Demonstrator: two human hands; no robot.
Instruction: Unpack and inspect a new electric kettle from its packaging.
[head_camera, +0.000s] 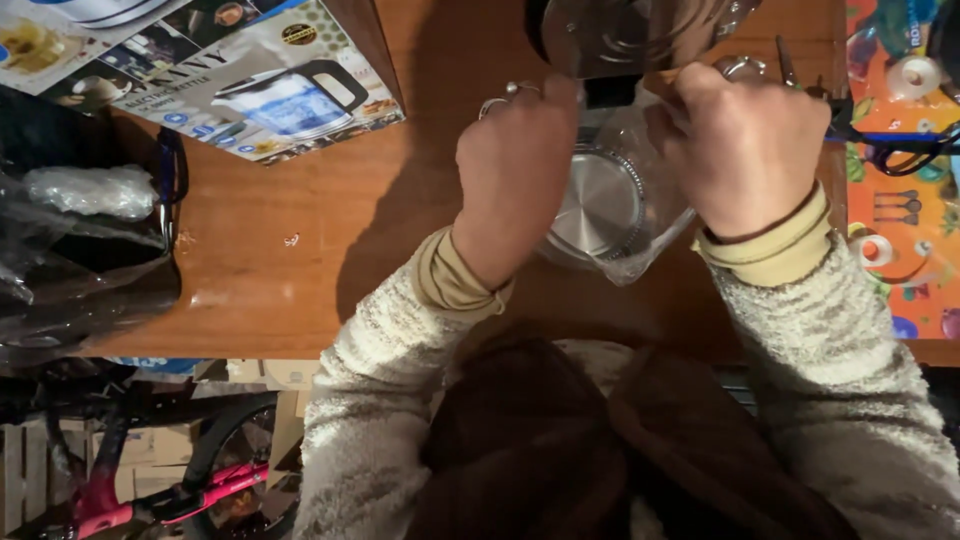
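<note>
Head view: the glass kettle (610, 215) stands on the wooden table (300, 270), lid (630, 30) swung open, steel base plate visible inside. The left hand (515, 165) is clenched on the rim at the kettle's left side; the right hand (745, 145) is clenched on its right side, near the handle. Keeping both grips firm and level would likely steady the glass best. The kettle's box (250, 75) lies well apart, upper left.

A brown wooden table (300, 270) carries a clear glass kettle (610, 215) at upper centre and a printed cardboard kettle box (230, 80) at upper left.
</note>
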